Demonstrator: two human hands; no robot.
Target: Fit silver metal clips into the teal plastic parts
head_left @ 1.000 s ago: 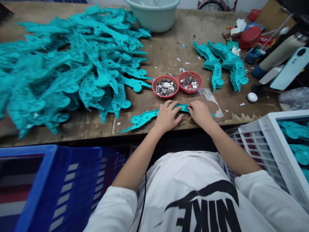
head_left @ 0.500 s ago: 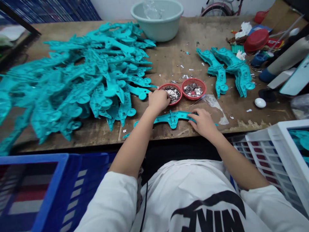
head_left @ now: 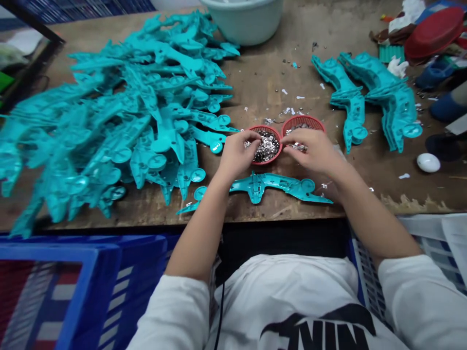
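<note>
A long teal plastic part [head_left: 277,182] lies across the table's front edge, with my left forearm over its left end. Above it are two round red baskets holding small shiny metal pieces. At the rim of the left basket [head_left: 265,161], my left hand [head_left: 239,151] has thumb and fingers drawn together in a pinch; whatever is between them is too small to name. My right hand [head_left: 314,149] reaches over the right basket [head_left: 304,119], fingers curled toward the thumb. Metal bits show between its fingers, but I cannot tell whether they are held or lie in the basket.
A large heap of teal parts [head_left: 146,107] covers the table's left side. Stacked teal parts [head_left: 394,102] lie at the right, near a white egg-shaped object [head_left: 428,163]. A pale basin [head_left: 248,24] stands at the back. Blue crates [head_left: 98,253] flank the front left.
My right hand has left the teal part and moved up to the right basket. My left hand stays at the left basket. The camera view has shifted down and closer.
</note>
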